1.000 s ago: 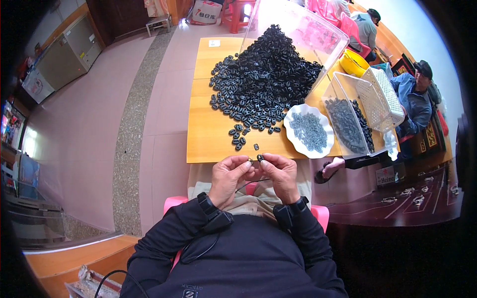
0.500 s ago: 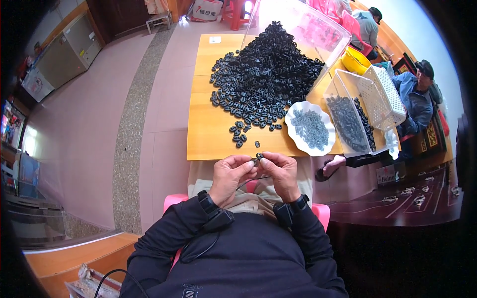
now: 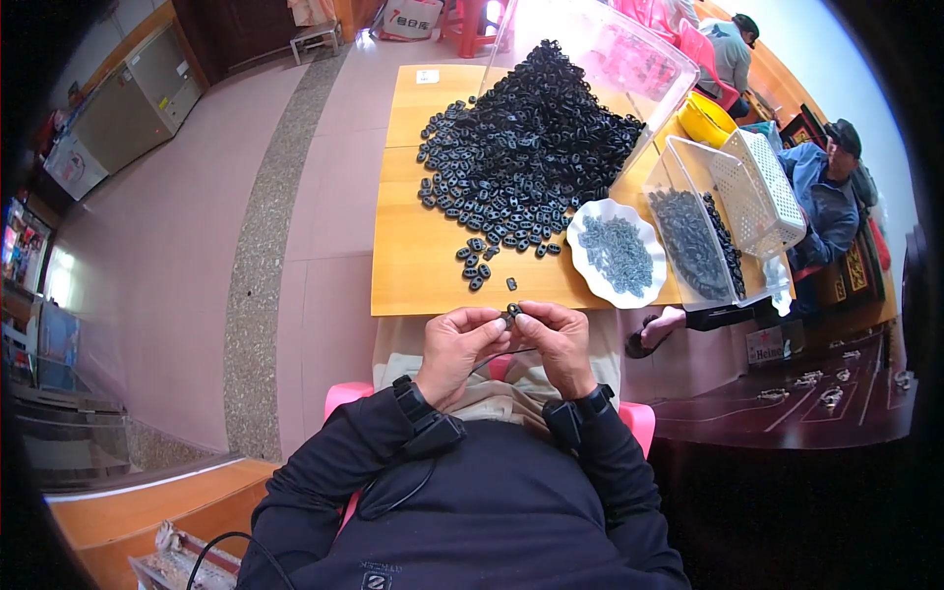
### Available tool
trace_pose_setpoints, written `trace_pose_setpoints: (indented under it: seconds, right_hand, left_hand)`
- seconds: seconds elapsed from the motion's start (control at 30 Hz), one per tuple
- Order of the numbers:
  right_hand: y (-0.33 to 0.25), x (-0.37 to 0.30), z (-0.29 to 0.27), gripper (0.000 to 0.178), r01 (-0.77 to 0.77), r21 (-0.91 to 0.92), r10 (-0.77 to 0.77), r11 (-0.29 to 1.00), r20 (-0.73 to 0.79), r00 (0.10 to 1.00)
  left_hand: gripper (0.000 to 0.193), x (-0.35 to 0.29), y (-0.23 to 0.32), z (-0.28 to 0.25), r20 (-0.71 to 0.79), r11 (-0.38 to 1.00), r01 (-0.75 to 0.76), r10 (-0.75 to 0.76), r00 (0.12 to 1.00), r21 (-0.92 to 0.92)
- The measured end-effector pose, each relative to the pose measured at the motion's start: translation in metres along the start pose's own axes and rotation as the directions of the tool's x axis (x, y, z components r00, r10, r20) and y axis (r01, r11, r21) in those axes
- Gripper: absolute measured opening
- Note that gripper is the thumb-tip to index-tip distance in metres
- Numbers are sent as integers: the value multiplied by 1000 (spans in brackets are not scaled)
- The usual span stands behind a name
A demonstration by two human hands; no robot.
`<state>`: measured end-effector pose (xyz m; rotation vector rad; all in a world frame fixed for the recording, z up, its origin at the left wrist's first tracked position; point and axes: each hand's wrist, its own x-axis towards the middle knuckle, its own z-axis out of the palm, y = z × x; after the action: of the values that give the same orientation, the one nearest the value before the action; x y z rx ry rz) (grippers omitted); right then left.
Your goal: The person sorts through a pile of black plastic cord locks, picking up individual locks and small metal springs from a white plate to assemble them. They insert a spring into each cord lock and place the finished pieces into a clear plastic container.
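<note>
Pinching small black part (image 3: 512,311) between fingertips of left hand (image 3: 460,346) and right hand (image 3: 556,339), both closed on it, just below near edge of wooden table (image 3: 423,275). Big heap of black parts (image 3: 531,147) on table; white dish (image 3: 618,252) of grey pieces right of it; clear bin (image 3: 693,231) beside dish.

wooden table (image 3: 413,265) | black parts heap (image 3: 526,147) | white dish (image 3: 618,254) | clear bin (image 3: 693,236)
</note>
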<state>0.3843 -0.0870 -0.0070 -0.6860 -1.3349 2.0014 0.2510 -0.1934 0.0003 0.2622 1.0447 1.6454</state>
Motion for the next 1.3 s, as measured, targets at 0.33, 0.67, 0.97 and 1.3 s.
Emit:
trace_pose_setpoints:
  seconds: [0.33, 0.67, 0.97, 1.3]
  right_hand:
    - [-7, 1, -3, 20, -42, -19, 42, 999, 47, 998]
    - [-4, 1, -1, 19, -51, -18, 53, 999, 77, 996]
    - [-1, 0, 0, 18, -98, 42, 96, 994, 37, 995]
    - [1, -2, 3, 19, -94, 76, 90, 993, 51, 995]
  left_hand:
    - [15, -1, 1, 0, -15, 1000, 9, -8, 1000, 9]
    - [15, 0, 0, 0, -11, 1000, 15, -14, 1000, 3]
    - [15, -1, 0, 2, -19, 1000, -11, 11, 1000, 10]
    - [14, -2, 0, 1, -13, 998, -55, 55, 998, 5]
